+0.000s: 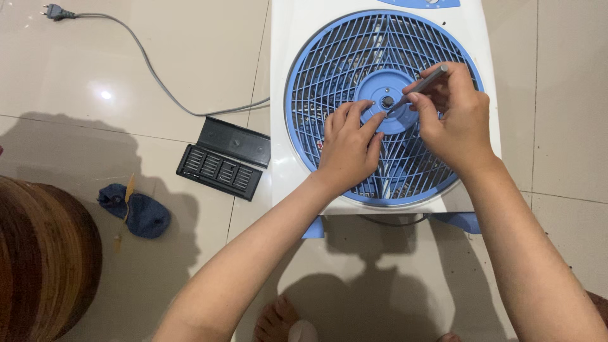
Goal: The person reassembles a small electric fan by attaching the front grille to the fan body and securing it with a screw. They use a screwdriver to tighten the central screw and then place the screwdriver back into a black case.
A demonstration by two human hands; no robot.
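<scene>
Nearest you, your left hand point(347, 147) presses fingertips on the blue grille point(380, 107) of the box fan point(285, 95) lying face-up on the floor. Beyond, your right hand point(453, 114) pinches a screwdriver point(419, 87) at the hub screw point(387, 101), still seated; the grille remains attached.

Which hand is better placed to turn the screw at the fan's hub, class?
Probably the right hand: it holds the screwdriver with its tip at the hub. The left hand only rests on the grille.
</scene>
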